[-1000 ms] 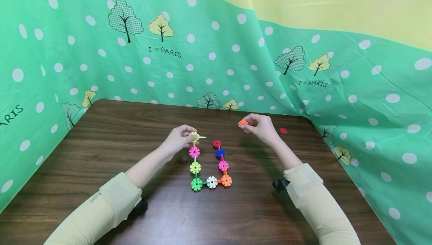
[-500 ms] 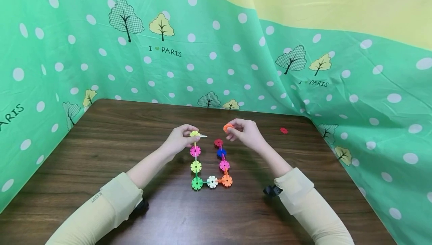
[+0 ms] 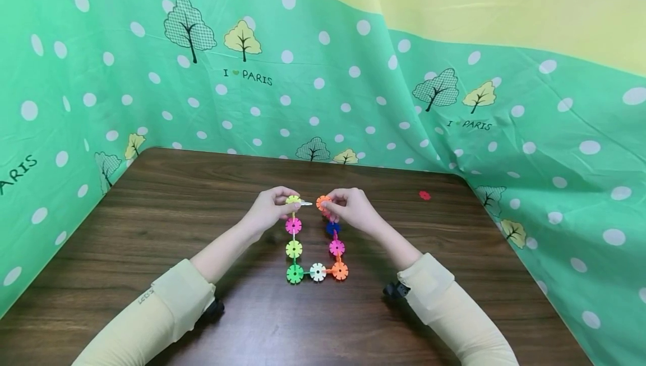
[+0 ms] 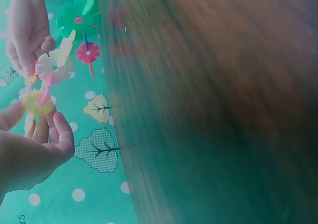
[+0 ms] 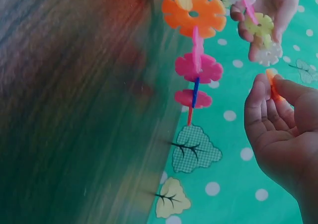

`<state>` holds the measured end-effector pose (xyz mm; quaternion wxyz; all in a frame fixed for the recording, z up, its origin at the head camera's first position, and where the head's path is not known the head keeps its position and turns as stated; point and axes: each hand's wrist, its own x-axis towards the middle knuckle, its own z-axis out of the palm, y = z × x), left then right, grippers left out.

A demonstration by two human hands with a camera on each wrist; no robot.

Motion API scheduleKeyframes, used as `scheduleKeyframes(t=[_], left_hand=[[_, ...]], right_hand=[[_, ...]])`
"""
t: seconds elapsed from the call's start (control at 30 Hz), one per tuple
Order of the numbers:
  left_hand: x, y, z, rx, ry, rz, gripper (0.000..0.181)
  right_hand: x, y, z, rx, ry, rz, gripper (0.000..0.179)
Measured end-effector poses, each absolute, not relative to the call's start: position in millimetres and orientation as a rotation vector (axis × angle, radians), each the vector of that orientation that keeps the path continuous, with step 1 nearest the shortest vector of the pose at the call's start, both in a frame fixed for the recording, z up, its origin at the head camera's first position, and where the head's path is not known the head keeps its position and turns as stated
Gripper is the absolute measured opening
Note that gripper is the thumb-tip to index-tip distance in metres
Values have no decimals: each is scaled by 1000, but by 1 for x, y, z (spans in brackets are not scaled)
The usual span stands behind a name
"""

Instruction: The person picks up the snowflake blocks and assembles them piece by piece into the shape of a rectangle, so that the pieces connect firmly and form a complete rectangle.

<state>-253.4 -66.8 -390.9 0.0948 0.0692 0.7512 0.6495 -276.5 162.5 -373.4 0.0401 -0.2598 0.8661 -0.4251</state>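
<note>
A U-shaped chain of interlocking notched plastic discs, with a green disc (image 3: 295,273) at its near left corner, is in front of me. My left hand (image 3: 267,210) pinches the yellow disc (image 3: 292,200) at the chain's far left end. A white disc (image 3: 305,203), seen edge-on, juts right from it. My right hand (image 3: 352,208) pinches a loose orange disc (image 3: 323,203) facing that white disc across a small gap; the right wrist view also has the orange disc (image 5: 271,85) just apart from the white disc (image 5: 270,53). The chain's far right end is partly hidden behind my right hand.
A single red disc (image 3: 425,195) lies at the far right of the brown wooden table (image 3: 282,327). Behind and around the table hangs a green and yellow printed cloth (image 3: 323,97).
My right hand has carried the orange disc left and slightly nearer to me, up to the white disc. My left hand has stayed almost in place, holding the yellow disc.
</note>
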Motion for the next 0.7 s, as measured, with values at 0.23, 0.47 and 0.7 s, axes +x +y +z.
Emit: scheduleKeyframes(t=[0.23,0.47,0.7], left_hand=[[-252,-66,-387,212,2234,1912,35],[-254,-66,-387,212,2249,1886,37],[-252,-65,-385,210,2276,1868,34]], right_hand=[[-273,155,-370,-768,2611,-1282,19],[-276,153,-369,-781,2611,-1247,16],[-274,149,-366,-805,2535,-1300,13]])
